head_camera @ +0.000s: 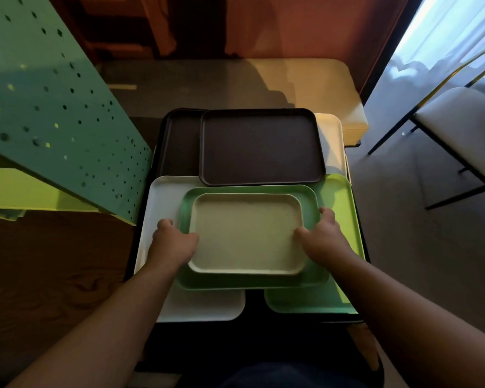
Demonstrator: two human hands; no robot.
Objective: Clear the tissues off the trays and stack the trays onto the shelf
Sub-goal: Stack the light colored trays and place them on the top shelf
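Note:
A cream tray [247, 233] lies nested in a dark green tray [252, 281] at the centre. My left hand [174, 239] grips the left rims of these two trays. My right hand [322, 233] grips their right rims. Under them lie a white tray [157, 208] on the left and a light green tray [339, 208] on the right. Behind, a dark brown tray [261, 147] rests on another dark tray [179, 144] and a cream tray [332, 141]. I see no tissues on any tray.
A green perforated shelf panel [48, 107] with a yellow-green shelf board [20, 191] stands at the left. A white-seated chair with a black frame [459, 130] is at the right. A beige bench [333, 88] sits behind the trays.

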